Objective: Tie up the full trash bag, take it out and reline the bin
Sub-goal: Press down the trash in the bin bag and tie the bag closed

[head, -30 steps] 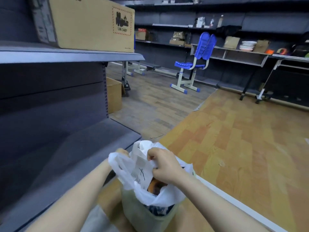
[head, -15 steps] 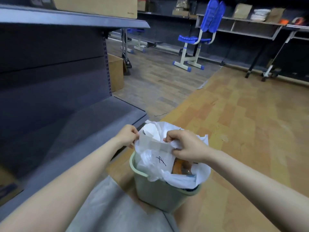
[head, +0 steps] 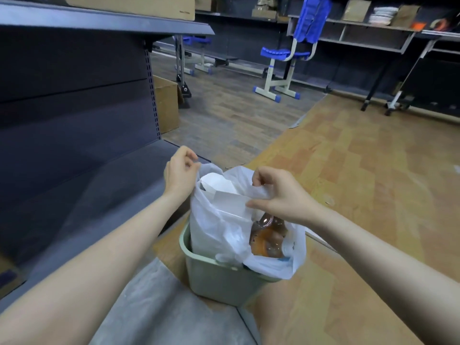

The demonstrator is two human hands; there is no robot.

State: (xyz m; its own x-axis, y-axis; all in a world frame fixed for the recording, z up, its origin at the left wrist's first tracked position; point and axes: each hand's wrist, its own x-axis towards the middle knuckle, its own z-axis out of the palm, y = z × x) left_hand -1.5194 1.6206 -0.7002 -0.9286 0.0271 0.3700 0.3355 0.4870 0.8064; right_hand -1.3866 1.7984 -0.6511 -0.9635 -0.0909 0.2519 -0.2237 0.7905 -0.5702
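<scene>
A person gathers the white trash bag (head: 224, 220) out of the pale green bin (head: 219, 277) directly below both hands; the left hand (head: 180, 171) is closed, pinching the bag's rim at its far-left corner; the right hand (head: 278, 195) pinches the near-right edge between thumb and fingers; the paper and orange wrappers (head: 267, 237) sit high, so drawing both edges well up and together before knotting looks wise, lest the contents spill.
</scene>
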